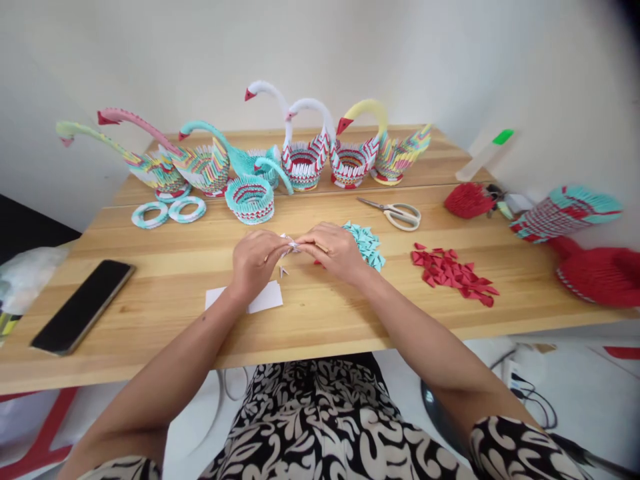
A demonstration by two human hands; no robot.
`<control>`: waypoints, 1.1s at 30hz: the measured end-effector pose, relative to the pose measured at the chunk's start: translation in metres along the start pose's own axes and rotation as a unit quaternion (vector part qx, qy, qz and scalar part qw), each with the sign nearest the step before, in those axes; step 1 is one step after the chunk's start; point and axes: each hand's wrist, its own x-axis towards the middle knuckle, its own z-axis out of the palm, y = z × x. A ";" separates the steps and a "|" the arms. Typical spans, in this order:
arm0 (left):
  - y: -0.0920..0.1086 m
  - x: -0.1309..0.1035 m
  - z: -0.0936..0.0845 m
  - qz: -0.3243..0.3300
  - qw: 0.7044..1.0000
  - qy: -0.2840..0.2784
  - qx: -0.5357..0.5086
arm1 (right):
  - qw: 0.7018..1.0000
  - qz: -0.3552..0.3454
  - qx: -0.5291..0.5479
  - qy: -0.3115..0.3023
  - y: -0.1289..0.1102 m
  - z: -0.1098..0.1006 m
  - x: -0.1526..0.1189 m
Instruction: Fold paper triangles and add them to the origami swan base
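Close together at the middle of the table, my left hand (256, 260) and my right hand (334, 250) are both closed, fingertips pinching small white folded paper pieces (290, 247) between them. The fingers partly hide these pieces. One loose white folded piece (284, 271) lies just below. White paper strips (266, 298) lie under my left wrist. Beside my right hand is a heap of teal folded paper pieces (367, 245), partly covered by that hand. Farther right lies a pile of red folded paper pieces (453, 272).
Several folded-paper swans (305, 157) line the back, with a teal paper basket (250, 200) and two paper rings (187, 209) before them. Scissors (395, 213) lie right of centre. A phone (83, 307) is at left; a red paper model (600, 273) stands at the right edge.
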 end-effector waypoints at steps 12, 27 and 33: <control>0.005 0.001 -0.001 0.037 0.999 0.006 0.010 | 0.999 -0.004 0.034 0.032 -0.003 0.004 -0.002; 0.005 0.002 -0.003 0.047 0.999 -0.006 0.014 | 0.995 -0.044 0.039 0.082 -0.004 0.009 -0.003; 0.007 0.002 -0.005 0.039 0.999 -0.005 0.009 | 0.997 -0.028 0.033 0.067 -0.006 0.010 -0.005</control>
